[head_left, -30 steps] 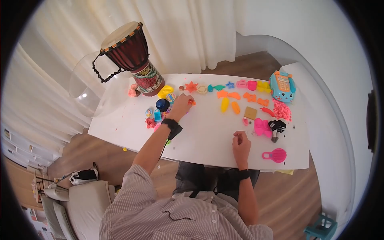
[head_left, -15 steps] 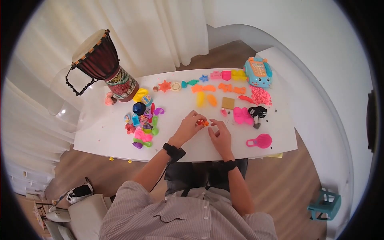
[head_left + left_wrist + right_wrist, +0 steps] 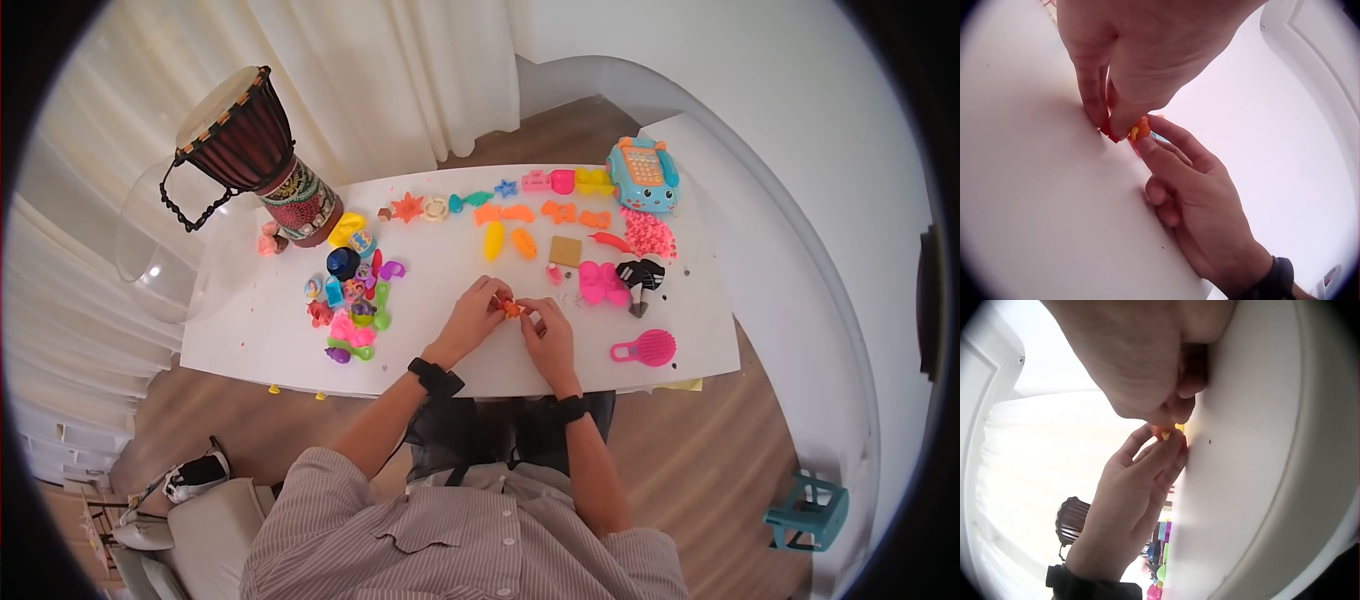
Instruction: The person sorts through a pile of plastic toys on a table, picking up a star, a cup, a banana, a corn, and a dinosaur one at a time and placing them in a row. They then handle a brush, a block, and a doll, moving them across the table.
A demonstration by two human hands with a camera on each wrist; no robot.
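Near the front of the white table (image 3: 450, 250), my two hands meet over a small orange-and-red toy (image 3: 512, 310) with a bit of yellow on it. The left hand (image 3: 468, 322) pinches its red side between thumb and fingers. From the other side, the thumb and forefinger of the right hand (image 3: 549, 342) pinch the orange part (image 3: 1140, 129), as the left wrist view shows. Fingers cover much of the toy, so its exact kind is hidden. Just above the tabletop, the fingertips of both hands nearly touch.
Left of the hands lies a heap of colourful toys, including a green spoon (image 3: 382, 305). A drum (image 3: 270, 160) stands at the back left. Moulded shapes such as an orange-red star (image 3: 407, 207) line the back. At right are a toy phone (image 3: 643, 175) and a pink brush (image 3: 650, 347).
My left hand has come from the toy heap to the front middle with the small toy. The right hand has moved left to meet it and now pinches the toy too.
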